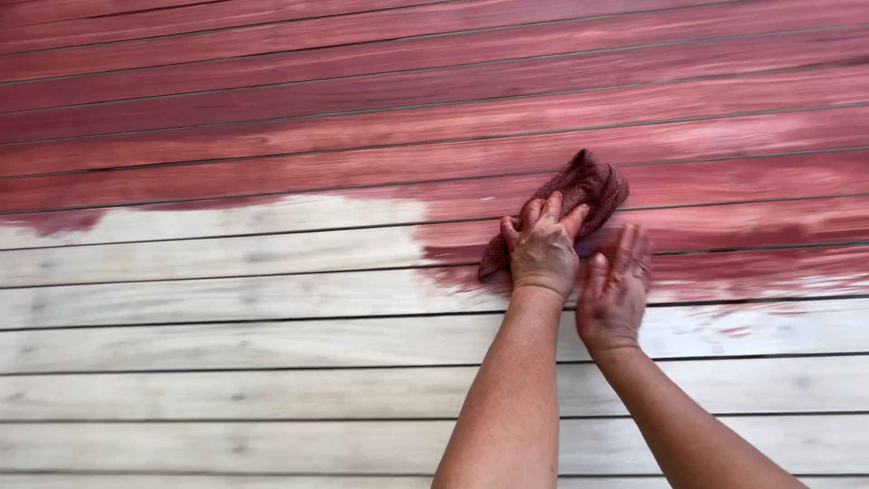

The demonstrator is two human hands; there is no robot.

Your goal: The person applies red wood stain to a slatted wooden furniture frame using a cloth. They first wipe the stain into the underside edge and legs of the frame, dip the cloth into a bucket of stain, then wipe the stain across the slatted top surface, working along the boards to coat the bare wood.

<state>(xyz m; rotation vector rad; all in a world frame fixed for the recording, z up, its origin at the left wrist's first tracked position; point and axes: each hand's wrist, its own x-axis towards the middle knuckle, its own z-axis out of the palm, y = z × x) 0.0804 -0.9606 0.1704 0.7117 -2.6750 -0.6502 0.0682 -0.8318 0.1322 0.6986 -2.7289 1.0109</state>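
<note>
Wall of horizontal wooden boards (226,380) — the largest item before you, filling the whole view. Its upper boards and the right-hand middle boards carry a streaky red-brown stain (362,100); the lower boards and the left-hand middle boards are bare, pale grey-white wood. The stain's lower edge runs ragged, stepping down from left to right, with a few thin smears on the pale board at lower right.

Crumpled red-brown cloth rag (579,195) — pressed flat against the stained boards just right of centre, at the border between stained and bare wood. It lies under and above your left hand, most of its bulk showing beyond your fingertips and a narrow strip trailing down past the thumb side.

Your left hand (541,249) — fingers curled over the rag's lower part, holding it against the wood, forearm rising from the bottom edge.

Your right hand (615,285) — just beside the left, lower and to its right, fingers spread loosely and blurred; it holds nothing, and you cannot tell whether it touches the boards.
</note>
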